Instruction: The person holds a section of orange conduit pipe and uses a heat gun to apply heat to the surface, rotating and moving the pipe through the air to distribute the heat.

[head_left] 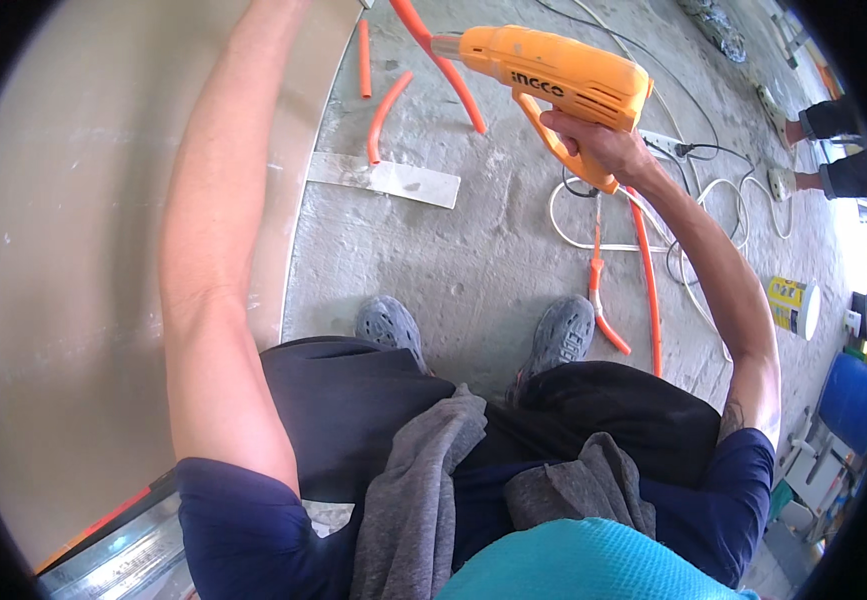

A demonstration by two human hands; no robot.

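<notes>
My right hand (601,146) grips the handle of an orange heat gun (553,72), whose metal nozzle points left toward a bent orange pipe (443,65) at the top of the view. My left arm (218,200) stretches up along a pale wall panel (63,260). The left hand itself is beyond the top edge of the picture. My two grey shoes (473,335) stand on the concrete floor below the gun.
Short orange pipe pieces (385,110) and a flat metal strip (383,178) lie on the floor. White cables (693,215) and a long orange pipe (645,285) trail at the right. Another person's feet (813,150) stand far right, near a yellow can (791,305) and blue container (848,400).
</notes>
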